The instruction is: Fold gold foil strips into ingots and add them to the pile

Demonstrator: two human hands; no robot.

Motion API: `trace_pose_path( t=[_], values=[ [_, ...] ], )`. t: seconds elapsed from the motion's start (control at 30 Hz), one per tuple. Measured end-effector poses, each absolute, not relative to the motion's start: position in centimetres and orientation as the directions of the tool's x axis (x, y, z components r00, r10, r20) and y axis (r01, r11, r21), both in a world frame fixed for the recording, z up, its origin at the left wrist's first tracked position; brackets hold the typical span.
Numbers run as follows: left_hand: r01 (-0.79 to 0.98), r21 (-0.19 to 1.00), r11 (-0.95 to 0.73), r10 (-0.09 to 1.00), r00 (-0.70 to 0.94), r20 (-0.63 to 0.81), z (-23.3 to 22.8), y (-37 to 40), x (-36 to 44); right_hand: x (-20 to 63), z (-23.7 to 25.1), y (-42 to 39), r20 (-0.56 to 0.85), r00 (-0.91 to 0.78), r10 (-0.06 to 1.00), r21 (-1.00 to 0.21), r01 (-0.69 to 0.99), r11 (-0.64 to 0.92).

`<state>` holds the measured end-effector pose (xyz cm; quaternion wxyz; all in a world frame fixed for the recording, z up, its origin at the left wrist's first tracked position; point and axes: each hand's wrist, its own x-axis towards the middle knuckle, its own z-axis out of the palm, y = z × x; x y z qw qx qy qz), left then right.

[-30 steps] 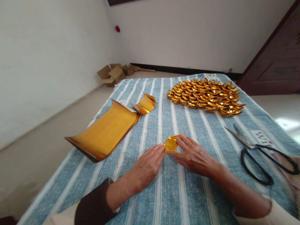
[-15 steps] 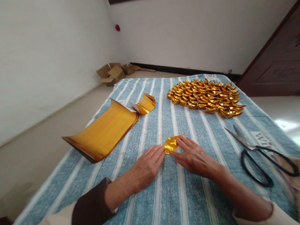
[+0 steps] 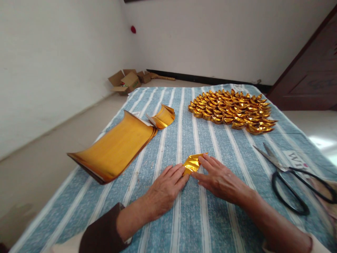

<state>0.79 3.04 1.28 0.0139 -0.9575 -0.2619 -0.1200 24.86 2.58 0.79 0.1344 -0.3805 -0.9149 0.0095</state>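
Note:
A small folded piece of gold foil paper (image 3: 192, 164) lies on the striped cloth between my hands. The fingers of my left hand (image 3: 167, 188) hold down its left corner, pressed together. On the other side, my right hand (image 3: 221, 179) grips it, with fingertips at the upper right edge and the thumb at the lower edge. The ends of the paper are partly hidden under my fingers. To the left lie a stack of large gold foil sheets (image 3: 116, 147) and a smaller curled stack of gold foil (image 3: 163, 117).
Many folded gold paper ingots (image 3: 231, 109) stand in rows at the back right. Black-handled scissors (image 3: 283, 168) lie with their blades apart at the right. The blue-and-white striped cloth (image 3: 147, 225) covers the table. Open cardboard boxes (image 3: 126, 82) sit on the floor beyond.
My left thumb has shifted slightly, toward the lower edge of the foil paper. Both hands otherwise stay on it. The view has moved a little.

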Motion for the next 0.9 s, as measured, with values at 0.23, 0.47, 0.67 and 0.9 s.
trace_pose_path(
  t=[0.23, 0.47, 0.67, 0.9],
  values=[
    [0.526, 0.077, -0.847, 0.527, 0.814, 0.243, 1.3, 2.9, 0.8, 24.8, 1.0, 2.5, 0.233, -0.668, 0.707, -0.154, 0.692, 0.705],
    [0.548, 0.086, -0.832, 0.551, 0.799, 0.241, 0.9, 2.7, 0.6, 24.6, -0.1, 2.2, 0.236, -0.654, 0.719, -0.128, 0.713, 0.69],
    [0.57, 0.083, -0.817, 0.574, 0.794, 0.202, 0.3, 2.5, 0.4, 24.7, 0.0, 2.2, 0.245, -0.651, 0.719, -0.135, 0.711, 0.69],
    [0.575, 0.046, -0.817, 0.572, 0.799, 0.183, 0.3, 2.5, 0.1, 24.6, 0.4, 2.4, 0.276, -0.658, 0.701, -0.128, 0.697, 0.705]
  ],
)
